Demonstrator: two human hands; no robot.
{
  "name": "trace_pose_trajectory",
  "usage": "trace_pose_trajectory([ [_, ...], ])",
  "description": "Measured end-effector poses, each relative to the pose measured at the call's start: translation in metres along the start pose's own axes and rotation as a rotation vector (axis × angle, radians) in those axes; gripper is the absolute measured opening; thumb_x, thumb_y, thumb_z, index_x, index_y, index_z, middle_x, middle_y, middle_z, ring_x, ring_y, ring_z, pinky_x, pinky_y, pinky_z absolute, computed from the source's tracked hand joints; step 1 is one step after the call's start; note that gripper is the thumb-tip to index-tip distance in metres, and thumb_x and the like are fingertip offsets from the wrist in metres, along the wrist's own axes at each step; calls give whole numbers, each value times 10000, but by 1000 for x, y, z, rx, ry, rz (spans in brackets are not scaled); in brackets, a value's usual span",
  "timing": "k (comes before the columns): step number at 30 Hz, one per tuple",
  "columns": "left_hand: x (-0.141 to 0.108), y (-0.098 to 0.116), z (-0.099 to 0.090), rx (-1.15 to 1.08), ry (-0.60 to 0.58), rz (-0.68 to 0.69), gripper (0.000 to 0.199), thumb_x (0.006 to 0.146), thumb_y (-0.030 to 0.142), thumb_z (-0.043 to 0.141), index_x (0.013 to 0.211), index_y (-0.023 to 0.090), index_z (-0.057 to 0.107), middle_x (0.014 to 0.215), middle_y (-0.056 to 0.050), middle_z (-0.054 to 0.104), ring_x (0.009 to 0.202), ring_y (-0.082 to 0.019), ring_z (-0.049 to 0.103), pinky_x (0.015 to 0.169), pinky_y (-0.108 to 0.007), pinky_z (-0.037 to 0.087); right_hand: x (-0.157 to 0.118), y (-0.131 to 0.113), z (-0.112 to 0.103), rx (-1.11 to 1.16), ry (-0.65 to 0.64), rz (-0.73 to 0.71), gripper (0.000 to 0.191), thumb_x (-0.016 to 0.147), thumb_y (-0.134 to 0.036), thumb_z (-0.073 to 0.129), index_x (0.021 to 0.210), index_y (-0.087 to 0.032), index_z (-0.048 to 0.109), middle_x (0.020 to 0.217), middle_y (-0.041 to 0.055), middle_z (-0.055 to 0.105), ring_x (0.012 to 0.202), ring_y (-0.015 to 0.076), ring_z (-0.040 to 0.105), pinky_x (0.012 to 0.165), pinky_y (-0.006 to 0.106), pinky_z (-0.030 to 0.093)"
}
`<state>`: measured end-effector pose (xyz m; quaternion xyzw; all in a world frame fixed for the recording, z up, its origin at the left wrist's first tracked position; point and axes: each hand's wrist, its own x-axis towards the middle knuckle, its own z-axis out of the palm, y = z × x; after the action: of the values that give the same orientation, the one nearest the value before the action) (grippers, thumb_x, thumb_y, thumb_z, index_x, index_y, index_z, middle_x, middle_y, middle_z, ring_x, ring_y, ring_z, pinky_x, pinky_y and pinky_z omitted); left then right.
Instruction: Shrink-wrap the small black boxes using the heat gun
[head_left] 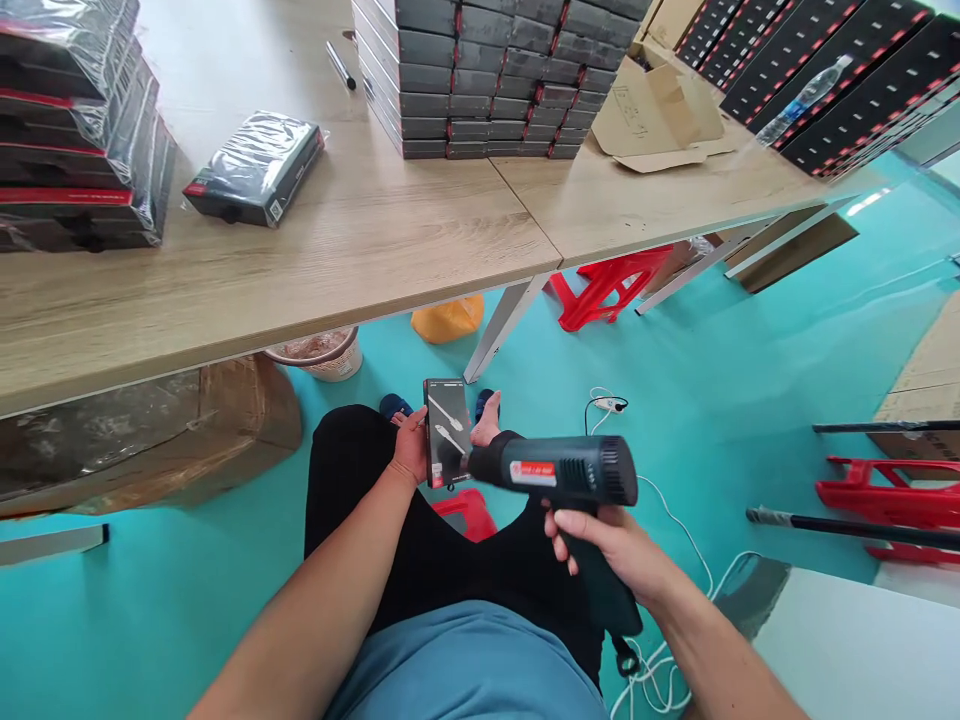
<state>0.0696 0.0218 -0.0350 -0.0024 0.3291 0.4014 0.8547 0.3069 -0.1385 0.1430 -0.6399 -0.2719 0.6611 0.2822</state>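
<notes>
My right hand (600, 535) is wrapped round the handle of a dark heat gun (555, 468) with a red and white label. The gun lies level above my lap, its nozzle pointing left. In my left hand (411, 447) is a flat black product box (448, 425) printed with white cable plugs, gripped by its left edge. The nozzle tip is at the box's lower right side; whether they touch I cannot tell. On the table, a box in clear film (255, 168) lies beside a stack of film-wrapped boxes (75, 150).
Ahead runs a wooden table (360, 250) bearing a tall block of small dark boxes (502, 90), a pen (341, 66) and opened cardboard (652, 115). Below are a waste bin (330, 355), a yellow bag (448, 320) and a red stool (607, 285). White cords (660, 670) trail at right.
</notes>
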Motion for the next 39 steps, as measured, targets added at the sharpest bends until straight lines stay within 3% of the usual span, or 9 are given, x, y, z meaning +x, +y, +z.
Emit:
trace_pose_trajectory([
  [2,0,1,1,-23,28,13,484,873,467,590,1199,123,692,955,-139,766,890,-325,741,837,-476,593,0,3,4,23,70,-14,354,792,-490,777,930,-165,756,825,61,723,662,172,640,579,292,531],
  [7,3,6,-1,-54,142,123,473,878,560,584,1069,139,687,861,-116,738,813,-300,733,767,-446,605,-1,3,20,50,-137,-15,358,777,-476,802,915,-148,765,806,74,720,663,180,635,575,300,525],
  [11,4,7,-5,-63,273,108,577,883,724,517,1004,180,662,810,-93,711,733,-275,711,692,-424,604,9,-6,19,84,3,-88,331,819,-454,770,966,-158,751,828,60,716,679,169,635,582,284,530],
  [17,8,7,-10,-138,392,102,422,949,600,560,928,184,631,801,-64,710,678,-216,703,650,-346,599,9,-18,22,62,-131,-105,322,796,-444,784,888,-139,741,850,75,709,679,172,633,566,288,526],
  [21,13,6,-10,-199,438,102,380,966,544,579,915,170,628,779,-54,709,635,-179,692,597,-278,582,13,-14,26,51,42,-149,364,793,-480,778,969,-163,741,849,59,707,710,183,637,588,294,531],
  [26,14,6,-7,-208,412,82,410,983,548,540,954,154,649,792,-82,721,652,-216,709,600,-324,597,15,-7,23,-49,-91,-160,325,835,-472,738,943,-165,749,812,58,698,705,193,624,615,324,526],
  [30,12,6,-4,-184,368,71,434,1010,543,480,963,144,642,802,-97,724,642,-210,707,575,-311,589,12,-10,29,-120,-40,-209,309,851,-488,714,865,-179,728,728,34,655,679,190,597,654,347,524],
  [34,10,7,-5,-167,346,33,431,1005,529,482,959,131,640,814,-131,721,669,-241,714,591,-348,602,11,-16,34,-162,-101,-175,294,840,-484,715,841,-191,706,732,36,648,684,202,594,649,357,512],
  [39,11,8,-9,-219,347,63,363,1008,478,495,1011,143,634,874,-125,730,769,-264,738,666,-389,622,13,-16,29,-141,78,-206,324,823,-504,727,875,-184,716,723,34,654,690,205,602,651,355,520],
])
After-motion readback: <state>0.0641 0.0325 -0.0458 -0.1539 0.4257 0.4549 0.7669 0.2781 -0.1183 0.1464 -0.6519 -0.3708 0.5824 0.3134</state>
